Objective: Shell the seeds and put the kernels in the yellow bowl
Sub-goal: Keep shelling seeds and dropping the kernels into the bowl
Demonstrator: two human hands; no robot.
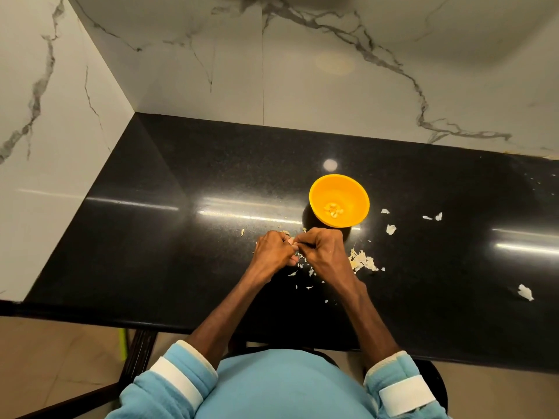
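Note:
The yellow bowl (pixel 339 200) stands on the black counter (pixel 181 182), just beyond my hands, with several pale kernels (pixel 333 209) at its bottom. My left hand (pixel 272 251) and my right hand (pixel 322 247) meet fingertip to fingertip over the counter, both pinched on one small seed (pixel 295 243) that is mostly hidden between the fingers. A heap of pale shell pieces (pixel 363 260) lies right beside my right hand. More scraps lie under and below the hands.
Loose shell flakes are scattered to the right (pixel 390 228), far right (pixel 433 217) and near the front edge (pixel 525 292). Marble walls close the counter at the back and left. A dark chair frame (pixel 137 355) stands below the counter's front edge.

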